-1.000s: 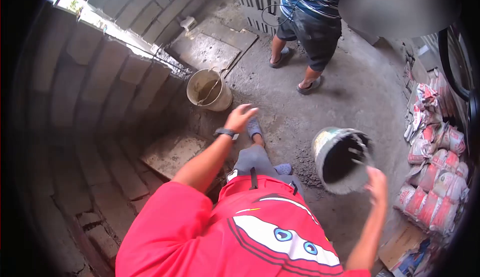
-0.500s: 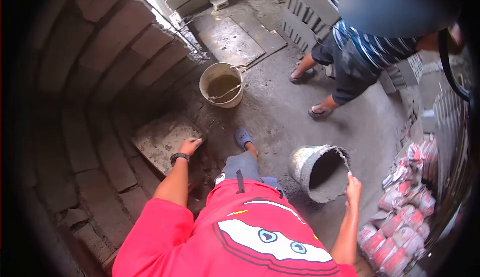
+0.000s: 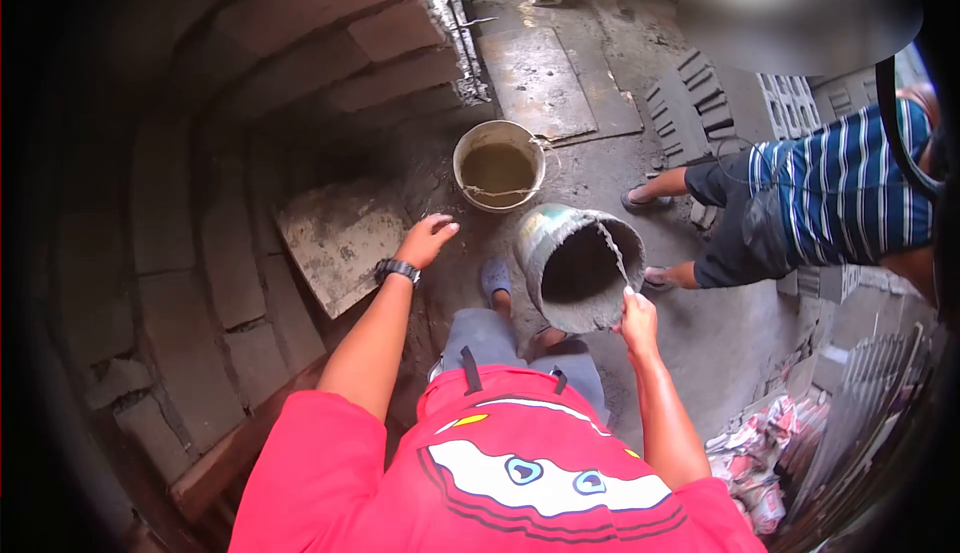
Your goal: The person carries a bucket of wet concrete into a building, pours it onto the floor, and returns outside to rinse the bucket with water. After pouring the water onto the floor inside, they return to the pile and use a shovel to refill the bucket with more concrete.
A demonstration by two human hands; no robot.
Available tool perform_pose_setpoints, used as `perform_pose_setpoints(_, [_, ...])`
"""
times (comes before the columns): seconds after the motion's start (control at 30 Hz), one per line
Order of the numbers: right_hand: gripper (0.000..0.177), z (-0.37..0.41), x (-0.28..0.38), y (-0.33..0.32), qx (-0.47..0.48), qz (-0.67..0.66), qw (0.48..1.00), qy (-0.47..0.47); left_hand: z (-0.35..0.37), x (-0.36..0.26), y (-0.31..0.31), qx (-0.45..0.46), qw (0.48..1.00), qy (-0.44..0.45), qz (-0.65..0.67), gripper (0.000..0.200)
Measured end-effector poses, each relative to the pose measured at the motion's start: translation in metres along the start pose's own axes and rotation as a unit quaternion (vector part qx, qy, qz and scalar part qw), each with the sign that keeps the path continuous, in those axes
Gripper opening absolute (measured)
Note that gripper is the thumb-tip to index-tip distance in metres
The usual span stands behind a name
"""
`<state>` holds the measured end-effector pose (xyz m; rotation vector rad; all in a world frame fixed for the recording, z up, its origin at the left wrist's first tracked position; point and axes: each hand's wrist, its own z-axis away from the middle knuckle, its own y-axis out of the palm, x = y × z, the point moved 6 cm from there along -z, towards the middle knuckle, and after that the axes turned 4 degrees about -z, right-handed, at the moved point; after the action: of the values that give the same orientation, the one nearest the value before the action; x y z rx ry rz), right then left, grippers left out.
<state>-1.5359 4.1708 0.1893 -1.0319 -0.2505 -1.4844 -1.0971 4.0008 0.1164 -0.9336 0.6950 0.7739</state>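
My right hand [image 3: 637, 318] is closed on the rope handle of a cement-crusted bucket [image 3: 548, 243], which hangs tilted with its dark mouth facing right. My left hand [image 3: 428, 240], with a black watch at the wrist, is held out in the air with its fingers apart and nothing in it. Beyond it stands a pale bucket [image 3: 500, 165] holding murky brown liquid, upright on the floor. A dirty square board [image 3: 343, 243] lies to the left of my left hand.
At the right a co-worker in a striped shirt [image 3: 835, 188] stands near hollow blocks [image 3: 690, 103]. Block walls [image 3: 180, 243] curve round the left. Flat boards [image 3: 535, 78] lie ahead, red-and-white sacks [image 3: 755, 453] at the lower right.
The tilted bucket in my right hand has moved left, nearer the pale bucket. My left hand has moved off the square board's edge. The co-worker appears farther right as the view has turned.
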Motion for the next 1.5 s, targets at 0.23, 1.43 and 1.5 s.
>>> perform_pose_setpoints(0.23, [0.038,-0.011,0.074,0.081,0.196,-0.145,0.961,0.131,0.154,0.158,-0.044,-0.159,0.958,-0.224,0.075,0.049])
perform_pose_setpoints(1.43, [0.038,-0.088,-0.049,0.39,0.444,0.484,0.715,-0.242,0.547,0.169,0.313,-0.357,0.715,-0.523,0.298,0.043])
perform_pose_setpoints(1.5, [0.036,-0.196,-0.029,0.341,0.246,0.366,0.886,-0.14,0.493,0.137,0.287,-0.381,0.711,-0.504,0.309,0.044])
